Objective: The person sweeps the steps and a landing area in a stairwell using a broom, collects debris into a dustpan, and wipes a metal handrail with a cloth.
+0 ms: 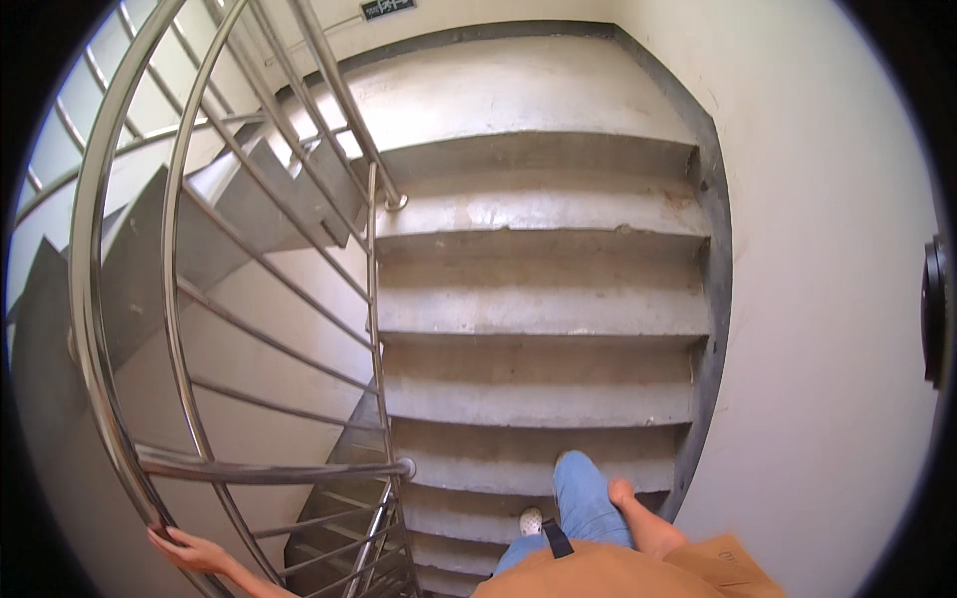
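Note:
At the lower left, my left hand is on the stainless-steel handrail of the stair railing, its thumb and fingers to either side of the tube. My right hand hangs beside my right thigh, against or close to the blue jeans. Its fingers are too hidden to tell whether they are curled, and no object shows in it. Under me are concrete stairs that rise toward a landing. One foot in a pale perforated clog is on a lower step.
A steel post stands at the railing's upper end. The landing has a dark skirting and a wall sign above it. Right of the steps runs a white wall. Another flight descends beyond the railing at left.

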### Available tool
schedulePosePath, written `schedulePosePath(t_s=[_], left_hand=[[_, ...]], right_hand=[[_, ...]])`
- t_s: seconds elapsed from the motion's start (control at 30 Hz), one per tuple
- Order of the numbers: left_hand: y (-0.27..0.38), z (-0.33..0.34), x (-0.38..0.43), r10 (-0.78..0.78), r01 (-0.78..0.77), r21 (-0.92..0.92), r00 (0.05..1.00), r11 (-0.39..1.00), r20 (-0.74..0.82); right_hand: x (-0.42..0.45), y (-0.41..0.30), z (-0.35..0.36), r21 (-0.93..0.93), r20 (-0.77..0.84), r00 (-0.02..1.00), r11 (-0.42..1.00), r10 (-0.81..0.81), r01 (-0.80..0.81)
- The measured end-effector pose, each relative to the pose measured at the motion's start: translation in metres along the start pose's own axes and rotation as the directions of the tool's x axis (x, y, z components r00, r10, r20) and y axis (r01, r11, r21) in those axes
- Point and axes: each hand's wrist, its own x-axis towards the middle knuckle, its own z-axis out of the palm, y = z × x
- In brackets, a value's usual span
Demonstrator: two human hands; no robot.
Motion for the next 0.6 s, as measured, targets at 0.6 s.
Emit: schedulePosePath(t_s=[0.6], left_hand=[[0.120,0.133,0.199,-0.231,0.208,0.106,0.924,0.972,0.305]], right_hand=[[0.000,-0.037,-0.191,0.576,0.239,0.969,0.793,0.068,-0.198]])
